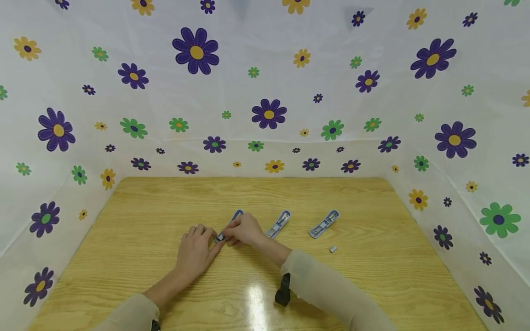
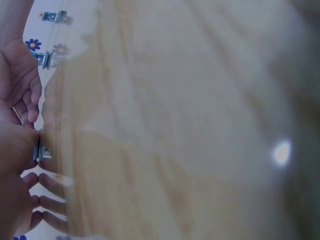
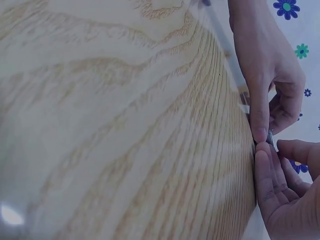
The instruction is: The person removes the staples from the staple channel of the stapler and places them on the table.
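Observation:
A slim blue-and-white stapler [image 1: 238,214] with metal parts inside lies on the table between the two hands. My left hand [image 1: 194,250] holds its near end between thumb and fingers. From the right, my right hand [image 1: 245,230] pinches at the same stapler, thumb and fingertips close to the left thumb, covering its middle. In the right wrist view a thin metal edge [image 3: 271,138] shows between the fingertips of both hands. Whether the right fingers also hold a small separate piece, I cannot tell.
Just right of my right hand lies a second stapler [image 1: 279,224], partly behind the wrist. Farther right are a third stapler [image 1: 324,224] and a small grey block [image 1: 333,249]. A flowered white cloth [image 1: 232,87] walls the wooden table [image 1: 165,197] at the back and sides.

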Action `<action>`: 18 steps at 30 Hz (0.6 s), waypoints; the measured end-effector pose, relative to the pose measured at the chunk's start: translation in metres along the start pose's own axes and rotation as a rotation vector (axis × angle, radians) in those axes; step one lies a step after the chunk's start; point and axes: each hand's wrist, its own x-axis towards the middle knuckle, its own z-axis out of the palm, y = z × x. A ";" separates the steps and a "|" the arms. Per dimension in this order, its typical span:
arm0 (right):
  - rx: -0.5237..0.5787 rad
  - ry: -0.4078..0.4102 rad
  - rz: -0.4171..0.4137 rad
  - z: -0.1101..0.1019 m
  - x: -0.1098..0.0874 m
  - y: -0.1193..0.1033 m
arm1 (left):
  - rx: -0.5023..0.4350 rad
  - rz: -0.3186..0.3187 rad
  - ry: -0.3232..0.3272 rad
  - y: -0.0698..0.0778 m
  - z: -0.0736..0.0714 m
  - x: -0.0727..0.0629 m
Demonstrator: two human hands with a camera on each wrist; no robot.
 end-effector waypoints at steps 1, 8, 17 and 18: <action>0.003 -0.001 0.007 0.000 0.000 0.000 | 0.001 -0.001 -0.001 0.000 0.000 0.000; 0.033 -0.048 0.037 -0.002 -0.001 -0.002 | 0.001 0.000 -0.003 0.002 -0.001 0.000; 0.113 -0.070 0.030 -0.017 -0.001 -0.002 | -0.016 -0.013 -0.013 0.002 -0.003 0.000; 0.118 -0.073 0.030 -0.020 -0.002 -0.002 | -0.019 -0.015 -0.014 0.002 -0.003 0.000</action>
